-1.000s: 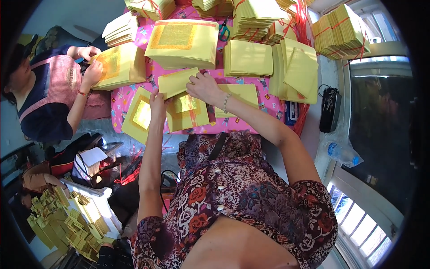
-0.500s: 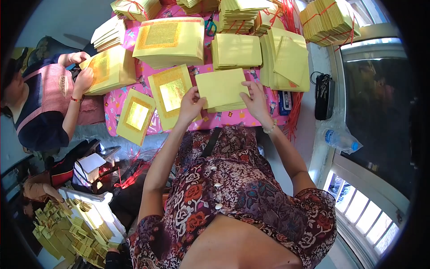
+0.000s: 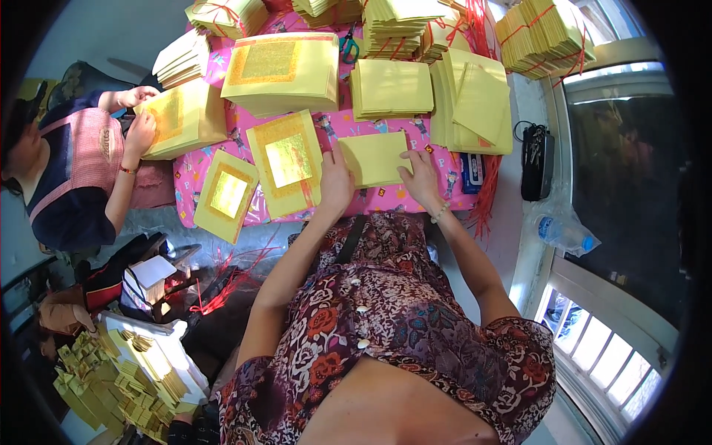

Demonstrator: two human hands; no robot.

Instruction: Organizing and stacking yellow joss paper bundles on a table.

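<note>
A small stack of yellow paper sheets [image 3: 377, 159] lies on the pink patterned tablecloth [image 3: 386, 199] in front of me, held between my two hands. My left hand [image 3: 337, 182] presses along the stack's left edge with its fingers pointing away from me. At the right edge, my right hand [image 3: 420, 179] grips the stack with bent fingers and thumb; some fingertips are hidden. Left of my left hand lies a yellow sheet with a gold foil square [image 3: 285, 165], and beside it a smaller foil sheet [image 3: 227, 196] overhangs the table's near edge.
Beyond my hands stand a tall foil-topped stack [image 3: 280, 74], a plain yellow stack [image 3: 391, 87] and fanned sheets [image 3: 475, 104]. Teal-handled scissors [image 3: 348, 47] lie among them. Red ties [image 3: 486, 196] hang at right, near a bottle [image 3: 567, 233]. A co-worker [image 3: 81, 163] handles another stack [image 3: 185, 119] at left.
The paper stack has come down from a tilted position to lie flatter and slightly right. My left hand has moved right and straightened its fingers along the edge; my right hand has lowered a little.
</note>
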